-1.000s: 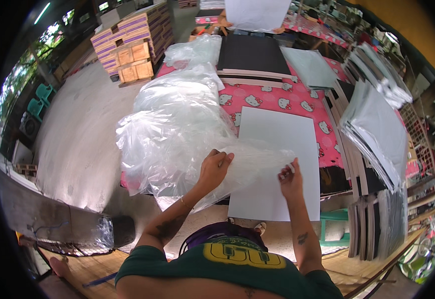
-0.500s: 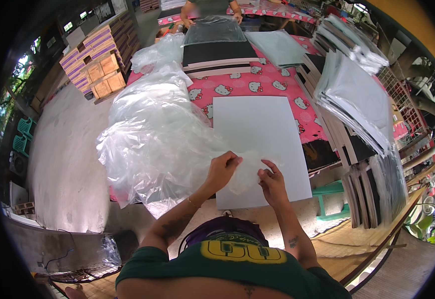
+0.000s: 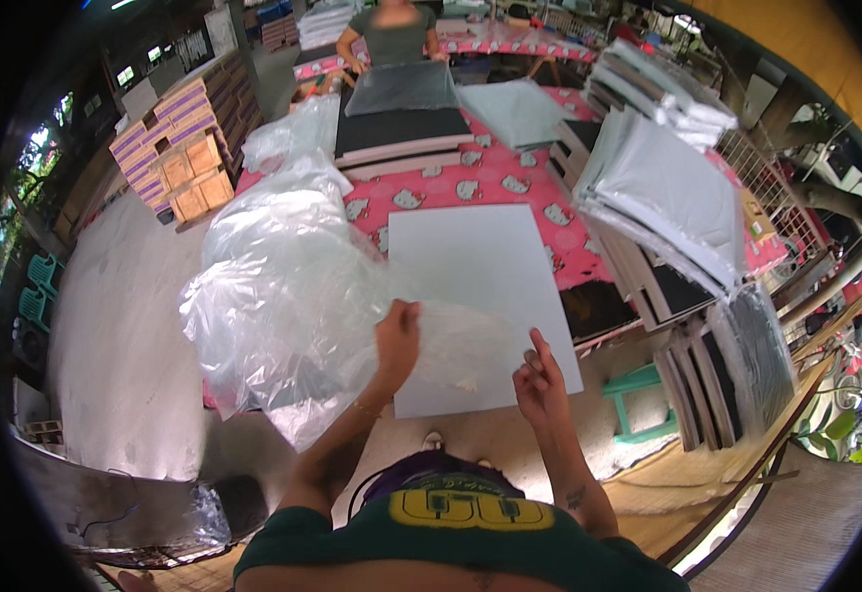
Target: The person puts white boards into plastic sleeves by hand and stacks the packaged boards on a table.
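Note:
My left hand (image 3: 398, 340) is closed, thumb against fingers, on a clear plastic bag (image 3: 455, 340). Thin and see-through, the bag spreads rightward from that hand over a large white board (image 3: 475, 257). Near the board's right edge is my right hand (image 3: 539, 383), its index finger stretched out and the others bent. I see nothing held in it, and the film's edge looks just short of it. Left of the board lies a big crumpled heap of clear plastic bags (image 3: 273, 276), which partly covers the board's left side.
A pink patterned cloth (image 3: 460, 187) covers the table. Across it a person (image 3: 391, 39) handles a plastic-covered black panel (image 3: 401, 87). Wrapped panels (image 3: 663, 187) are stacked on the right, above a green stool (image 3: 638, 405). Cartons (image 3: 184, 148) stand on the floor at left.
My left hand has moved left with the plastic bag, while my right hand stays near the board's right edge, so the hands are farther apart. The view has shifted, showing more of the other person.

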{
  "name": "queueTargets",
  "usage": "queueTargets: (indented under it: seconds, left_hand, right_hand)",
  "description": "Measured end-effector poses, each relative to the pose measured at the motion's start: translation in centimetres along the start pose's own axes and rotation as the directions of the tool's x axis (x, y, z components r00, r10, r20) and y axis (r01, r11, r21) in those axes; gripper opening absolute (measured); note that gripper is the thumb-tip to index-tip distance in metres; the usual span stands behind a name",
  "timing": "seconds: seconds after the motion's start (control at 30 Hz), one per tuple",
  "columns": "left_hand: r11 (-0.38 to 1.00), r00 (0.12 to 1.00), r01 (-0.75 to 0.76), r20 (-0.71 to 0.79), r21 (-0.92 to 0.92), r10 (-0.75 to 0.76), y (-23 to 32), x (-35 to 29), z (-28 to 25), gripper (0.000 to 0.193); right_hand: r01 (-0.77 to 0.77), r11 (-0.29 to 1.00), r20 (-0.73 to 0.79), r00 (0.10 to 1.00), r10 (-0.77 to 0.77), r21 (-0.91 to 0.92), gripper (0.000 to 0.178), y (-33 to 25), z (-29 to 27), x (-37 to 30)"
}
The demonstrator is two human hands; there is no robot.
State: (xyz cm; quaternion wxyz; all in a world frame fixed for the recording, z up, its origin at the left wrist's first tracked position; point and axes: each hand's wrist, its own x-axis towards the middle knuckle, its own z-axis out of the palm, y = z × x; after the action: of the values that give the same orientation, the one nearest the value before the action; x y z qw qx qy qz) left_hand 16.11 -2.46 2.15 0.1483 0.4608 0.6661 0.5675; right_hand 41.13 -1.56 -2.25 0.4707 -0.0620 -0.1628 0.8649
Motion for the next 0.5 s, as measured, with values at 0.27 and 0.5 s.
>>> queueTargets:
  seconds: [0.27,0.5]
  left_hand:
    - [0.986,0.981,-0.17,0.099,-0.004,0.169,3.4,-2.7,0.6,0.016]
    - [0.911,0.933,-0.361,0.076,0.2,0.353,3.6,-3.1,-0.7,0.014]
  right_hand:
    - [0.063,0.965,-0.102,0.991,-0.091,-0.253,0.06,0.3,2.8,1.4]
    - [-0.181,0.957,-0.211,0.968,0.133,-0.226,0.06,-0.8,5.8,-0.4]
